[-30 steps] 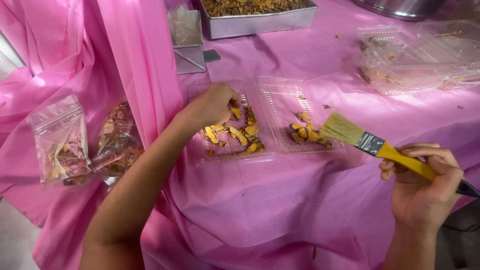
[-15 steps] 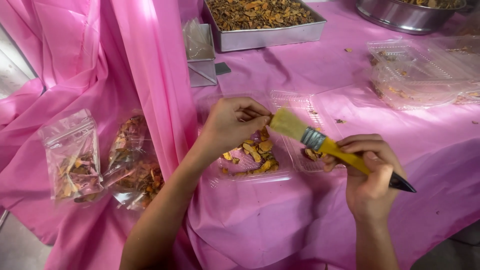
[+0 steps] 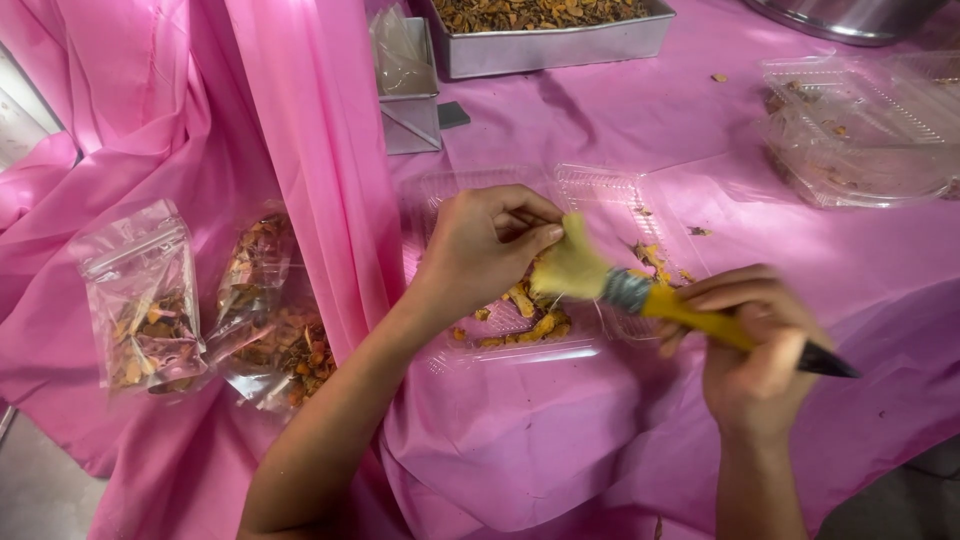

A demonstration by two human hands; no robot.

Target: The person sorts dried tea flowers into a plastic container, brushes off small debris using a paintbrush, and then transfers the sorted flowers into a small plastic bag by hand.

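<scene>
The left hand (image 3: 487, 250) pinches a small piece I can't make out, while the right hand (image 3: 752, 345), closed round a yellow-handled paintbrush (image 3: 640, 292), sweeps its bristles against it. Below, the open clear plastic clamshell tray (image 3: 600, 200) holds a few dried yellowish pieces (image 3: 528, 310), seemingly awaiting brushing.

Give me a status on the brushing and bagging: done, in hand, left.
Done: two filled clear bags lie at left. In hand: left hand pinches a piece against the paintbrush held by right hand. Left: yellow pieces in the open clamshell tray, plus a full metal tray.
</scene>
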